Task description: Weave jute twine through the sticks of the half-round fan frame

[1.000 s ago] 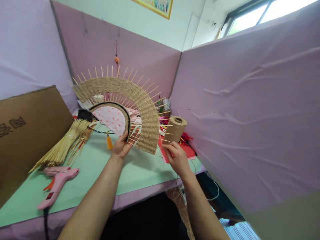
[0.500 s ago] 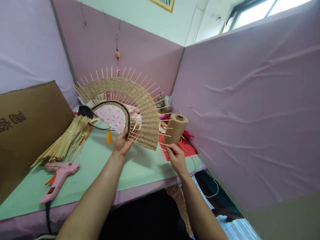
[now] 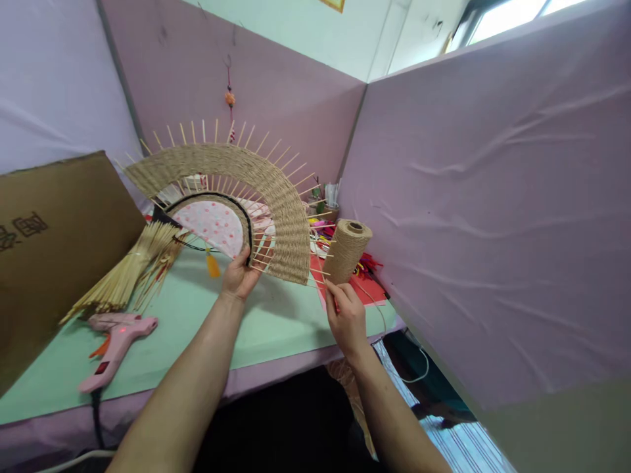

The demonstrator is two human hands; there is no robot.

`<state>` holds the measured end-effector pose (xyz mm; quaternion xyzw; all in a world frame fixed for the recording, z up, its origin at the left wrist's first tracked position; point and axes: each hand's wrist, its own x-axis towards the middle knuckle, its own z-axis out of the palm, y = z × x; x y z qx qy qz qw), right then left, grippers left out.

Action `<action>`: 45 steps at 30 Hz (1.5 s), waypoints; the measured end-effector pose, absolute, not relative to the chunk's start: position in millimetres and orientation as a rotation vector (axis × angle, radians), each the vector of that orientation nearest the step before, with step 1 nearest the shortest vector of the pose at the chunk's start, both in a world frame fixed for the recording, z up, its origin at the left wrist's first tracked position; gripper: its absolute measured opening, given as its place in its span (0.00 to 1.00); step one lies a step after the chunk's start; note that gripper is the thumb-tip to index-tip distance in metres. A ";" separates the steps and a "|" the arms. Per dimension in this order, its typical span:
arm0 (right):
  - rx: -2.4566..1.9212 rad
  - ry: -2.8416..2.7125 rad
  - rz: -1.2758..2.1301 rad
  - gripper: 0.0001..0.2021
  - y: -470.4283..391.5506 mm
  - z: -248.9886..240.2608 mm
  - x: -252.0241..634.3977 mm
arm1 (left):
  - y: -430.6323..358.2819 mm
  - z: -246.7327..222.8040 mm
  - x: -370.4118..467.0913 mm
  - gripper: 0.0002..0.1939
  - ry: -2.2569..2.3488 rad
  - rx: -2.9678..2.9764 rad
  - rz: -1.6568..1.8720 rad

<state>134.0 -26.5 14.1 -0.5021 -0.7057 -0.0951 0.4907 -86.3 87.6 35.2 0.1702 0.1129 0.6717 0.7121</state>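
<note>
A fan-shaped piece (image 3: 283, 207) of woven twine on thin sticks is held up over the table. Its inner half-disc (image 3: 211, 225) is pink dotted cloth with a black edge, and a yellow tassel (image 3: 213, 265) hangs below. My left hand (image 3: 241, 276) grips the fan at the lower right of the half-disc, thumb in front, other fingers partly hidden behind the sticks. My right hand (image 3: 346, 314) is closed in a pinch at the fan's lower right corner, by the end of the lowest stick; a thin strand seems to be there. The twine spool (image 3: 348, 253) stands just behind it.
A pink glue gun (image 3: 118, 345) lies on the green table (image 3: 276, 332) at the left, below a bundle of sticks (image 3: 123, 269). A cardboard sheet (image 3: 64, 243) leans at far left. Red paper (image 3: 372, 289) and coloured pipe cleaners (image 3: 367, 265) lie around the spool.
The fan has turned slightly and its left end has shifted left. My right hand has moved up a little beside the corner, its fingers more curled. The camera view has shifted slightly.
</note>
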 end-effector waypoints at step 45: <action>-1.145 -1.464 0.359 0.10 -23.6 -9.4 108.4 | 72.3 32.4 -68.4 0.23 0.149 0.384 1.308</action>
